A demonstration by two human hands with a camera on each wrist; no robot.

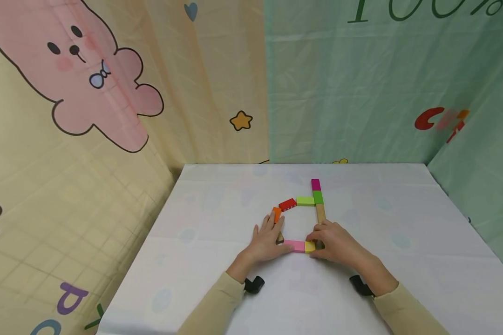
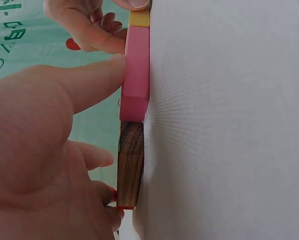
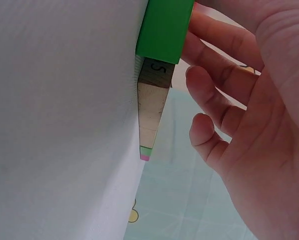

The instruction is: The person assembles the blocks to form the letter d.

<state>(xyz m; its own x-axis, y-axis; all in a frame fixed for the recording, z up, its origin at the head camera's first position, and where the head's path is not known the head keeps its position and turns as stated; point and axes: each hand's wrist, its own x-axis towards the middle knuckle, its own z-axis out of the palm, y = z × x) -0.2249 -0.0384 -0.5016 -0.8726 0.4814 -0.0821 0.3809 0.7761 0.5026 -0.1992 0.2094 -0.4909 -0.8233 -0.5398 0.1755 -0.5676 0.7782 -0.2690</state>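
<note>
Wooden blocks form a closed ring with a column rising at its right. My left hand [image 1: 266, 243] lies spread at the lower left, fingertips at the orange block [image 1: 277, 213]. Its thumb touches the side of the pink block [image 2: 137, 65], next to a dark wood-grain block [image 2: 131, 160]. My right hand [image 1: 339, 243] pinches the yellow block [image 1: 309, 247] at the pink block's right end. Beside the right hand a green block [image 3: 164, 30] shows in the right wrist view, partly hidden in the head view.
A red block [image 1: 287, 204] and a lime block [image 1: 305, 201] make the ring's top. Up the right column run a tan block [image 1: 321, 213], another green block [image 1: 317, 197] and a magenta block [image 1: 316, 184]. All lie on a white-covered table [image 1: 218, 200] with printed curtains behind.
</note>
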